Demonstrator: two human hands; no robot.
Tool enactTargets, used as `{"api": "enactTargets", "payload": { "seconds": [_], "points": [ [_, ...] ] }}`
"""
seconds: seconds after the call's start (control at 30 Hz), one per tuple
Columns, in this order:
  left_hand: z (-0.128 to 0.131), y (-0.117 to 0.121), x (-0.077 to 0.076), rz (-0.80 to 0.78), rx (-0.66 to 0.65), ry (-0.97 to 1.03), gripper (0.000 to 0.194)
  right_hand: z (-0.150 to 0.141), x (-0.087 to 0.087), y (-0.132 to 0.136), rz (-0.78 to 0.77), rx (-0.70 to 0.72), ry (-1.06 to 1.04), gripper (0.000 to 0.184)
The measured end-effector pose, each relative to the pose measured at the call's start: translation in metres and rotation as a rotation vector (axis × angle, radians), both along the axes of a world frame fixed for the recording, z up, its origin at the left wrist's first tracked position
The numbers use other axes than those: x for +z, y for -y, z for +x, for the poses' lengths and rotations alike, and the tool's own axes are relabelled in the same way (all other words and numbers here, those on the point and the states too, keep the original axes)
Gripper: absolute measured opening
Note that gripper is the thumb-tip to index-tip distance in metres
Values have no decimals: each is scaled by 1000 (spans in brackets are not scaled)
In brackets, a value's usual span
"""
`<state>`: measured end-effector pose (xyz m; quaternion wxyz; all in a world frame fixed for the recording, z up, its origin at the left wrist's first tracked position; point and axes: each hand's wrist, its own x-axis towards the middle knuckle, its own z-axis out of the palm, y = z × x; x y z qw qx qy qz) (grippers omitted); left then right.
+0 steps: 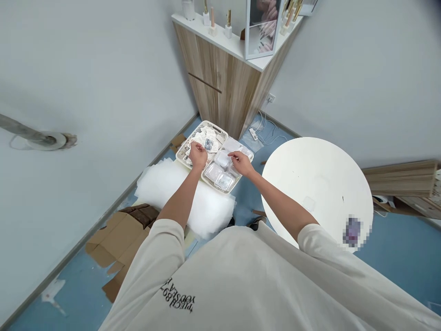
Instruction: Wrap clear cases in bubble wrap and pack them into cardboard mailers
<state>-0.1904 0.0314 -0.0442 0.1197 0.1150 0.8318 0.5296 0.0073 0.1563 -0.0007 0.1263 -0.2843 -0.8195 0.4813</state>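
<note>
My left hand (pixel 198 155) is over the left white plastic basket (pixel 181 162), fingers curled together. White printed packets (pixel 211 139) lie loosely in that basket, one with a dark patch. I cannot make out what the curled fingers hold, if anything. Over the right white basket (pixel 227 190) is my right hand (pixel 241 163), its thumb and fingers drawn into a pinch with nothing I can make out between them. Several clear plastic boxes (pixel 224 180) are packed side by side in the right basket, just under this hand. The two baskets stand against each other.
White foam sheets (pixel 210 211) are stacked below the baskets. Flattened cardboard (pixel 127 234) lies to the left. A round white table (pixel 317 174) stands at right. Behind is a wood-grain cabinet (pixel 223 82) carrying bottles and a framed picture (pixel 262 30); a power strip (pixel 253 134) lies nearby.
</note>
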Motion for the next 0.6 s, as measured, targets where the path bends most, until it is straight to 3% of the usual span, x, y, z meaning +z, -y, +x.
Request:
{"api": "enactTargets", "payload": {
  "seconds": [0.2, 0.37, 0.47, 0.6],
  "points": [
    [31, -31, 41, 303, -83, 50, 27, 24, 7, -16, -52, -103, -95, 27],
    [105, -76, 64, 433, -255, 159, 27, 71, 16, -47, -202, -340, -184, 40],
    [167, -100, 64, 413, -369, 271, 23, 119, 19, -68, -326, -462, -229, 48],
    [257, -126, 47, 309, -509, 377, 19, 204, 12, -86, -391, -607, -229, 44]
  ]
}}
